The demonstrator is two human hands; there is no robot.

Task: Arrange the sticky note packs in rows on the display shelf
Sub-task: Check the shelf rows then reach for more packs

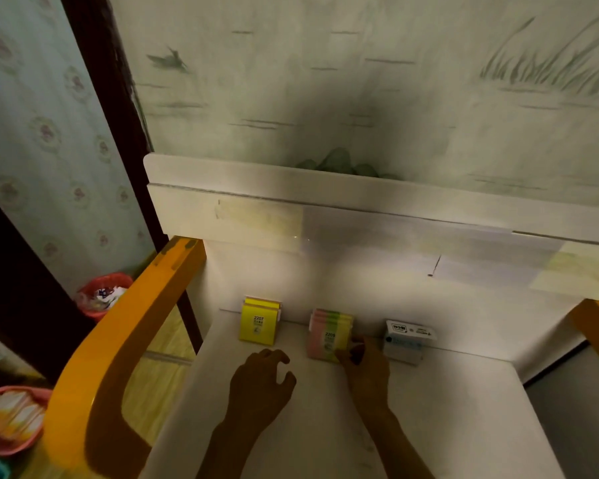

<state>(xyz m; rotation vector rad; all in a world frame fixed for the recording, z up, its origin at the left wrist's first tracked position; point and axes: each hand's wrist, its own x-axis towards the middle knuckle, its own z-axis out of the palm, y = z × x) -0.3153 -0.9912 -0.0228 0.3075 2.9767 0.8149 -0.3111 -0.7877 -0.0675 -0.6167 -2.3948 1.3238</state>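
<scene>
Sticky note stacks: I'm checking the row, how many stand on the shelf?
3: yellow stack at left, pink-green stack in the middle, touched by the right hand, white stack at right.

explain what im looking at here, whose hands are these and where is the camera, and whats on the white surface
There is only one picture, taken by a wide-angle camera worn on a person's head, looking forward and down. No machine is involved: the two arms are that person's own. On the white display shelf, against its back wall, three groups of sticky note packs stand in a row: yellow packs on the left, pink, green and yellow striped packs in the middle, and white packs on the right. The right hand has its fingertips on the right edge of the striped packs, seemingly straightening them. The left hand hovers open above the shelf, holding nothing.
</scene>
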